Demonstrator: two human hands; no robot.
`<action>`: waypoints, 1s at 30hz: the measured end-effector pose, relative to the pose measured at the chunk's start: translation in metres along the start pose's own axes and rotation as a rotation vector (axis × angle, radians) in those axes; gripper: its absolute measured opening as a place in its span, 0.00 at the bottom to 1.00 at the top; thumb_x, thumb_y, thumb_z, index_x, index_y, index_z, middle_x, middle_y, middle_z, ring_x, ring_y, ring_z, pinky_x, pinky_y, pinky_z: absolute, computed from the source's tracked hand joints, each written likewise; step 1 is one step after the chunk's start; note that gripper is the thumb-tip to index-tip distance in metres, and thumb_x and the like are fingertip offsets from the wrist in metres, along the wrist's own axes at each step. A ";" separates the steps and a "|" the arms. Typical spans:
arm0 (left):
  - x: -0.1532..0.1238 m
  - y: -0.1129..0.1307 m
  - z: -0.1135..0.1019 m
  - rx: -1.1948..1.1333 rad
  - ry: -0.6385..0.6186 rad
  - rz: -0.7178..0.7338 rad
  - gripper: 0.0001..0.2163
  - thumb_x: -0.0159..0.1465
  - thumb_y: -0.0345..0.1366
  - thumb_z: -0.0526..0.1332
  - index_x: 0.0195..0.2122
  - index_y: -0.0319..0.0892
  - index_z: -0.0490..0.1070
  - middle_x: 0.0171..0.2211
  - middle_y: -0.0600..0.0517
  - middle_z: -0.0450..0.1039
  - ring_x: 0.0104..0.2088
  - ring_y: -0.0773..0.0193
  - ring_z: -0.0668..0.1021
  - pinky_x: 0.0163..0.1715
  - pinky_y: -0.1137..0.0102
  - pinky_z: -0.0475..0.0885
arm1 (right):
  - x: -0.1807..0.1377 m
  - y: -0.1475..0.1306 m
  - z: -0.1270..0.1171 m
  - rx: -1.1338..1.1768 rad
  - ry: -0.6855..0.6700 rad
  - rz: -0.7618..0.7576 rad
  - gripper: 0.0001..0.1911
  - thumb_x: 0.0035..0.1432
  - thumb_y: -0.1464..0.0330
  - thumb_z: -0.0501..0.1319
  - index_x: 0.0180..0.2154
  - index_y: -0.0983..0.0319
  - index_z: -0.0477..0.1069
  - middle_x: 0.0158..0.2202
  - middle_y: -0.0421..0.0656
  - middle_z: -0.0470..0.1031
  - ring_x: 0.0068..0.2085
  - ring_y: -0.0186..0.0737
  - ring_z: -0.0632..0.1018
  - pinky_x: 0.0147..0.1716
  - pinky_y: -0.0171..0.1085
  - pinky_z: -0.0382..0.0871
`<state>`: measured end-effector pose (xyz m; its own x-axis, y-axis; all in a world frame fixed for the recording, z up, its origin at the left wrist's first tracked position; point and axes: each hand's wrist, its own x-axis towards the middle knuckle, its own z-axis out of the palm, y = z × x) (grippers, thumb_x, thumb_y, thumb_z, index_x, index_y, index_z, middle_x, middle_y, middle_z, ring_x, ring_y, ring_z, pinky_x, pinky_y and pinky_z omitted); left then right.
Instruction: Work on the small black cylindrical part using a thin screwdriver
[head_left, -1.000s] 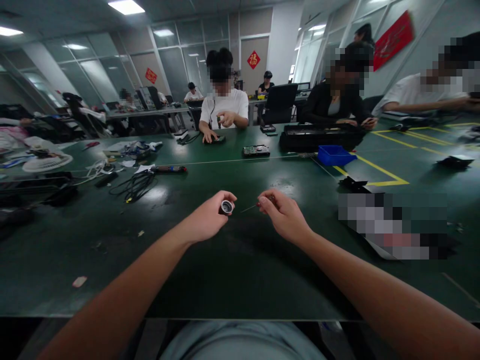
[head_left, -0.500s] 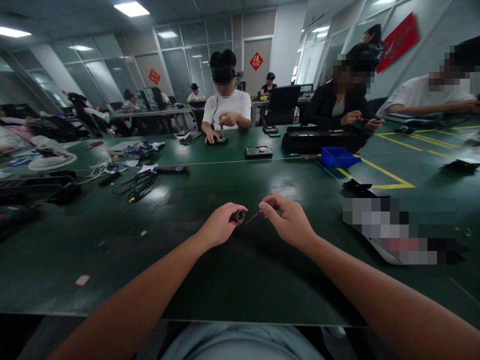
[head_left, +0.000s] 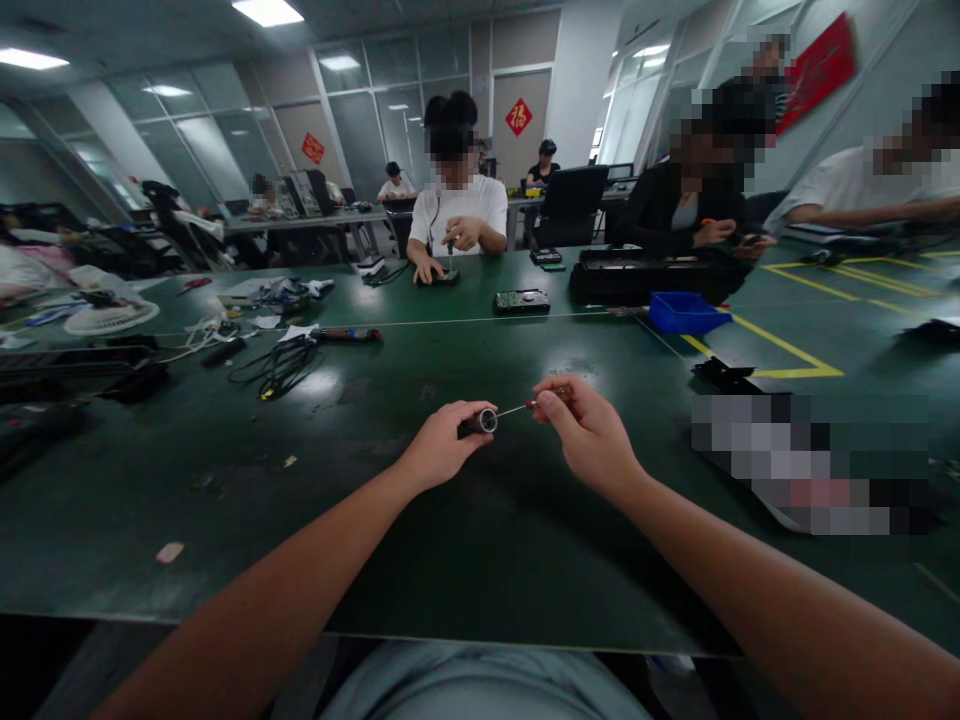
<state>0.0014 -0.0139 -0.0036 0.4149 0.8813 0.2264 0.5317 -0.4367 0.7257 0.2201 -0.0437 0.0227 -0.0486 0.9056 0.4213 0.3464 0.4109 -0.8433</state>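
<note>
My left hand [head_left: 441, 447] is closed around a dark cylindrical part [head_left: 477, 422], whose round, metal-rimmed end faces right and toward me. Between the fingers and thumb of my right hand [head_left: 589, 425] is a screwdriver [head_left: 531, 404] with a reddish handle and a thin shaft. Its shaft points left, and the tip is at the rim of the cylinder's end; I cannot tell whether it is inside. Both hands are held above the green table [head_left: 525, 580]. My fingers hide most of the cylinder's body and part of the handle.
Ahead lie a circuit board [head_left: 522, 301], a blue bin [head_left: 686, 314] and a long black housing [head_left: 649, 276]. Left are a coiled black cable [head_left: 277, 368], a dark rod-shaped tool [head_left: 349, 335] and a white fan grille [head_left: 111, 318]. A co-worker [head_left: 459, 215] works across the table.
The screwdriver has swung from slanting down below the cylinder to nearly level, its tip now at the cylinder's end. My right hand has risen slightly and shifted right; the cylinder's end faces me more.
</note>
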 end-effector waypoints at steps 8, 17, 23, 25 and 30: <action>-0.001 -0.002 -0.001 -0.003 0.009 -0.024 0.19 0.63 0.34 0.65 0.55 0.50 0.73 0.52 0.50 0.75 0.53 0.55 0.74 0.57 0.57 0.65 | 0.003 -0.005 -0.005 -0.189 0.042 0.068 0.17 0.62 0.53 0.60 0.29 0.59 0.69 0.22 0.38 0.71 0.23 0.35 0.70 0.24 0.36 0.61; 0.000 -0.003 -0.003 0.007 0.003 0.004 0.18 0.63 0.34 0.65 0.55 0.49 0.72 0.51 0.49 0.74 0.53 0.55 0.74 0.57 0.57 0.65 | 0.001 -0.005 -0.003 -0.125 -0.008 -0.027 0.09 0.62 0.60 0.60 0.37 0.59 0.72 0.31 0.42 0.77 0.31 0.40 0.77 0.32 0.39 0.69; 0.000 -0.004 -0.003 0.012 -0.006 0.005 0.18 0.63 0.34 0.65 0.55 0.49 0.73 0.50 0.50 0.75 0.52 0.56 0.74 0.56 0.58 0.66 | 0.000 -0.009 -0.005 -0.146 -0.086 -0.051 0.06 0.63 0.65 0.58 0.39 0.58 0.73 0.33 0.41 0.78 0.33 0.40 0.78 0.33 0.39 0.69; 0.000 -0.004 -0.003 0.011 -0.009 0.004 0.18 0.63 0.34 0.65 0.55 0.50 0.73 0.50 0.51 0.75 0.51 0.57 0.74 0.55 0.59 0.66 | -0.001 -0.010 -0.006 -0.145 -0.110 -0.052 0.07 0.64 0.64 0.58 0.39 0.58 0.73 0.33 0.41 0.78 0.34 0.40 0.78 0.34 0.40 0.69; 0.000 -0.002 -0.003 0.022 -0.012 -0.001 0.18 0.63 0.33 0.65 0.54 0.49 0.73 0.49 0.50 0.75 0.51 0.56 0.75 0.56 0.59 0.66 | 0.000 -0.010 -0.006 -0.174 -0.119 -0.022 0.16 0.69 0.58 0.52 0.37 0.58 0.73 0.27 0.40 0.75 0.30 0.39 0.77 0.32 0.38 0.67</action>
<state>-0.0022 -0.0124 -0.0029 0.4230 0.8795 0.2180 0.5480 -0.4399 0.7115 0.2223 -0.0486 0.0326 -0.1647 0.9069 0.3878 0.4999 0.4157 -0.7598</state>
